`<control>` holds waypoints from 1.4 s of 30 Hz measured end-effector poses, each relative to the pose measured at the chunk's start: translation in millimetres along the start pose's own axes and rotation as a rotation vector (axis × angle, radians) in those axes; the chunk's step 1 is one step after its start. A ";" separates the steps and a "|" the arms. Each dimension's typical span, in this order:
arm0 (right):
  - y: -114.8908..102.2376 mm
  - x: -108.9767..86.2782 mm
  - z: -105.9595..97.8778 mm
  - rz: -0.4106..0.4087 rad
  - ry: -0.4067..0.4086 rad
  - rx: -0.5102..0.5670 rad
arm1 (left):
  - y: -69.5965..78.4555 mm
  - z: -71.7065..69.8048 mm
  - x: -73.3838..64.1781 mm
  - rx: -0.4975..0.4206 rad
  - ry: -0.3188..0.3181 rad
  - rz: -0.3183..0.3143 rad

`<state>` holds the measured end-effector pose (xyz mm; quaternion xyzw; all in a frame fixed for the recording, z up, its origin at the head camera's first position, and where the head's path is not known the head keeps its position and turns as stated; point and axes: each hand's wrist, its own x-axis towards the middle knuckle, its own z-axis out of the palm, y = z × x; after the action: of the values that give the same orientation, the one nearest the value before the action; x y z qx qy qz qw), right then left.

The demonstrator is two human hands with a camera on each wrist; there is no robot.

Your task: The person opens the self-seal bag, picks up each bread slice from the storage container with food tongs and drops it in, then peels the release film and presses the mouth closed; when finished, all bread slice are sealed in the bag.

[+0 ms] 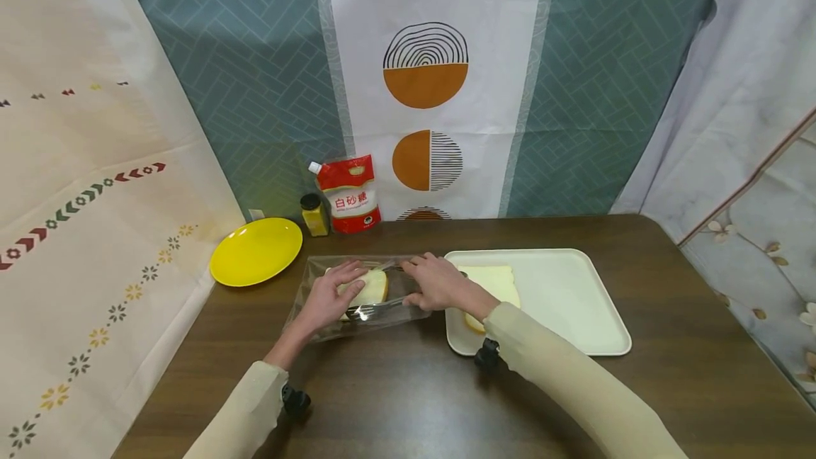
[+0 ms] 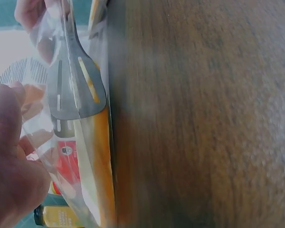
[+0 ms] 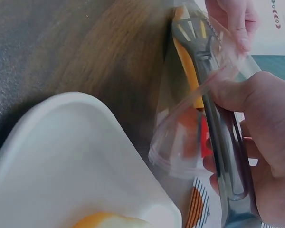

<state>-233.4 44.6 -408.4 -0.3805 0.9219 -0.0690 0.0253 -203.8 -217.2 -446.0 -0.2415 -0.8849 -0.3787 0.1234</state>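
A clear plastic bag (image 1: 385, 326) lies on the table with a slice of bread (image 1: 376, 287) inside. My left hand (image 1: 331, 294) rests over the bag's left part, its fairly straight fingers touching the film above the bread. My right hand (image 1: 436, 282) grips metal tongs (image 3: 228, 161) at the bag's mouth. In the left wrist view, the slotted head of the tongs is inside the bag, at the bread's crust (image 2: 104, 156). Loose film hangs around the tongs below my right thumb in the right wrist view.
A white tray (image 1: 567, 296) stands at the right, holding more bread (image 1: 500, 283) partly hidden by my right arm. At the back left are a yellow plate (image 1: 256, 252), a black-lidded yellow jar (image 1: 314, 217) and a red spouted pouch (image 1: 349, 197). A patterned curtain hangs behind the table.
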 end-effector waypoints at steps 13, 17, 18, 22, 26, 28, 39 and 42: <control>3.5 0.2 -9.0 0.039 -0.048 0.007 | 1.2 2.0 0.9 -0.009 -0.015 -0.028; 4.1 -0.2 -14.1 0.052 -0.058 0.006 | 0.4 4.2 0.8 0.007 0.004 -0.018; 4.3 -0.7 -15.5 0.055 -0.061 0.006 | 0.1 4.6 0.6 0.009 0.010 -0.014; 4.5 -5.9 -24.8 0.074 -0.077 0.012 | -0.5 5.6 0.3 0.015 0.021 -0.012; 7.4 -17.8 -37.4 0.106 -0.095 0.034 | 0.2 4.0 -0.7 0.012 0.009 -0.033; 11.2 -26.5 -43.1 0.128 -0.101 0.055 | 0.1 3.8 -1.1 0.010 -0.001 -0.045; 36.7 -97.4 -53.6 0.253 0.062 0.101 | -1.9 5.0 0.4 -0.018 -0.002 -0.073; 43.7 -117.8 -50.7 0.303 0.155 0.099 | -2.6 5.0 0.5 -0.024 -0.011 -0.085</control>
<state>-185.4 163.7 -365.4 -0.2293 0.9633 -0.1388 -0.0171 -205.7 -214.9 -450.8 -0.2072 -0.8903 -0.3930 0.0995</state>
